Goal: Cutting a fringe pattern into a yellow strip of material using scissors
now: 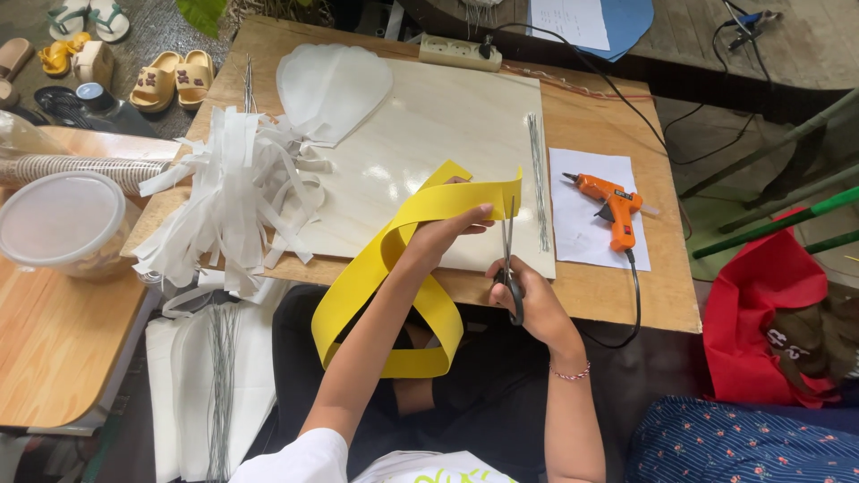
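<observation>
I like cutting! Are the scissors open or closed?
Open: the scissors in the right hand have parted blades at the yellow strip.

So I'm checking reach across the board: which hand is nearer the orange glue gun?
Right. The right hand, holding scissors, sits just left of and below the glue gun; the left hand, gripping the yellow strip, is farther left.

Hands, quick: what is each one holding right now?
Left hand: closed on the long yellow foam strip.
Right hand: gripping black-handled metal scissors, cutting that strip.

Orange glue gun [610,207] on white paper [582,234], white strips [234,197] left, pwr strip [460,53] at back.
</observation>
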